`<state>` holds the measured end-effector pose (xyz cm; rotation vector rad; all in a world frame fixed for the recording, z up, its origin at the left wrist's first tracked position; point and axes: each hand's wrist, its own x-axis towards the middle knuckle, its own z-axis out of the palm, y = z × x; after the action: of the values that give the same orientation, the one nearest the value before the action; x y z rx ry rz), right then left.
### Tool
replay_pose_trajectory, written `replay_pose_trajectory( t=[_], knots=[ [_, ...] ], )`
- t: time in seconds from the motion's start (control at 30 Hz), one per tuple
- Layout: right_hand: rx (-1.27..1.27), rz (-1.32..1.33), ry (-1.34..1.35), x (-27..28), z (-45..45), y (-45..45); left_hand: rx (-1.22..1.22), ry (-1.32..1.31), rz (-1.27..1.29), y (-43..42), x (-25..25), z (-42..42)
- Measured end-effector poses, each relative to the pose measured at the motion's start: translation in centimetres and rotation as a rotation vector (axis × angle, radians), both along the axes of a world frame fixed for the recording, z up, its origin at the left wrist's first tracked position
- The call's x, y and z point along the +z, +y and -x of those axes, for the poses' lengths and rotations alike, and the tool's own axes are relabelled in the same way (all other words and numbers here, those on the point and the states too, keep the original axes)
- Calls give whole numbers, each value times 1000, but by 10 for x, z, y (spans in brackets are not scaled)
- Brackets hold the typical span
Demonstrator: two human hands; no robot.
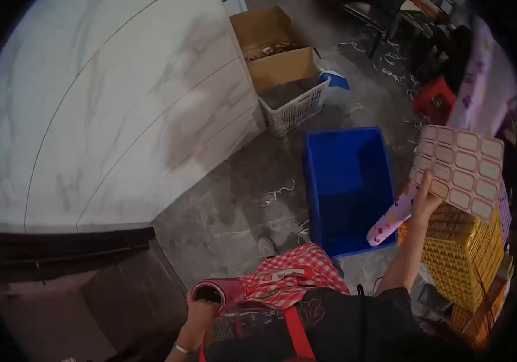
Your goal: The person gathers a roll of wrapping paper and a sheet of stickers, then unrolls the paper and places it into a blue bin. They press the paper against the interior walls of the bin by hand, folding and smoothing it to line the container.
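My right hand (425,205) is raised at the right, closed on the lower edge of a stiff-looking pale panel (465,161) marked with rows of pink-bordered rounded rectangles. A pink patterned roll or strip (388,223) runs behind this hand and slants down over the blue bin (313,181). Low in the view, my left hand (203,314) is closed at the rim of a pinkish-red tube-like thing (231,292) with a dark open end. Its exact kind cannot be made out, and some fingers are hidden. A red checked cloth (313,265) lies against my front beside it.
A cardboard box (282,69) and a white basket (298,108) stand beside the marble-patterned panels (132,108). Stacked yellow crates (466,265) are at the right, with a red stool (436,96) behind. White scraps (278,193) litter the grey floor.
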<state>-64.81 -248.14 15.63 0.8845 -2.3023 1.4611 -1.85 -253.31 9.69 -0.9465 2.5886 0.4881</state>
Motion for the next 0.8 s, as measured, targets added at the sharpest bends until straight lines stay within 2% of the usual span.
replay_pose_trajectory(
  t=[0.03, 0.07, 0.1, 0.13, 0.2, 0.23, 0.3, 0.37, 0.43, 0.5, 0.53, 0.57, 0.63, 0.67, 0.73, 0.8],
  knots=[
    [-7, -201, -10, -5, -9, 4, -20, -41, -57, -33, 26, 28],
    [1, -258, 10, -8, -20, 4, -27, -78, -122, -54, 40, 44],
    [-23, -276, 11, -12, -26, 9, -37, 21, -125, -70, 21, 39],
    [-88, -425, -39, -19, -31, 23, -62, 26, -137, -82, 10, 44],
    [-183, -733, -168, -26, -28, 58, -154, -109, -127, -110, -7, 68],
    [-204, -741, -167, -28, -29, 77, -174, -102, -135, -122, -15, 78],
    [-147, -775, -107, -18, -39, 49, -237, -40, -104, -194, -42, 98],
    [-215, -780, -158, -28, -36, 59, -211, 35, -96, -235, -60, 123],
    [-270, -779, -201, -33, -26, 59, -137, 47, -34, -259, -81, 145],
    [-361, -761, -91, -48, -23, 47, 15, 31, -36, -278, -108, 168],
    [-378, -801, -350, -59, -16, 58, -3, 101, -34, -289, -110, 182],
    [-380, -823, -378, -67, -21, 56, -19, 173, -33, -304, -116, 197],
    [-282, -677, -349, -75, -26, 47, -7, 160, -26, -326, -151, 221],
    [-286, -684, -363, -68, -27, 33, 6, 169, -4, -338, -166, 240],
    [-439, -898, -512, -47, -34, 10, -6, 163, 16, -362, -180, 295],
    [-460, -877, -504, -75, -37, 46, -24, 160, 39, -391, -194, 349]
  ],
)
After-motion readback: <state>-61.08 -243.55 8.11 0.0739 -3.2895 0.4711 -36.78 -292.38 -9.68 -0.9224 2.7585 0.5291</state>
